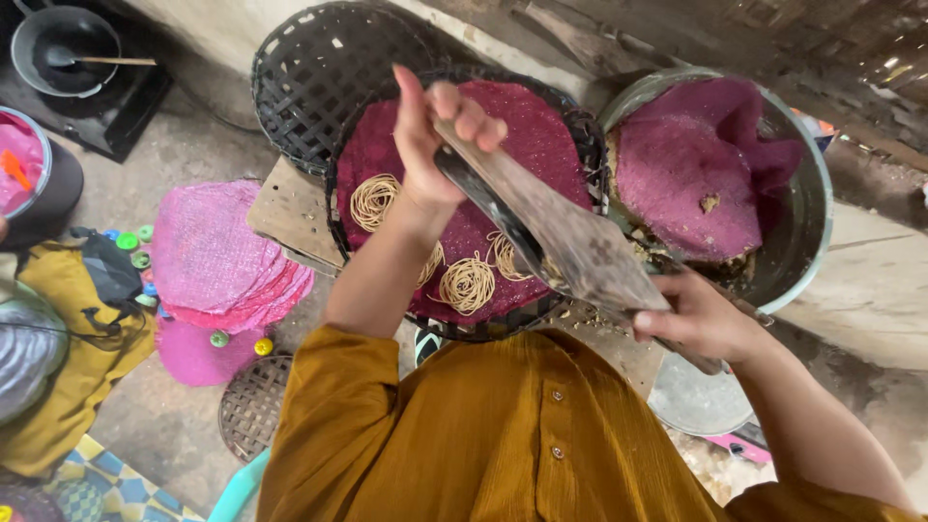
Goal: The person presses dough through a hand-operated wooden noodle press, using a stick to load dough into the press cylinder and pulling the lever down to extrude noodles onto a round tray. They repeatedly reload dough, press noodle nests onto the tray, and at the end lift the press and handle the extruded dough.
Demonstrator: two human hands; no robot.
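here, left hand, right hand, metal press

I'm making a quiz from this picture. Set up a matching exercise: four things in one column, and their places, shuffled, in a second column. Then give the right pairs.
Things:
1. noodle nests
2. metal press
3. pile of pink mesh sheets
4. black pan with a spoon

Places:
A. top left corner
B. on the floor at left
C. on the red mesh in the woven tray
D. between the left hand and right hand

Pairs: 1-C, 2-D, 3-B, 4-A
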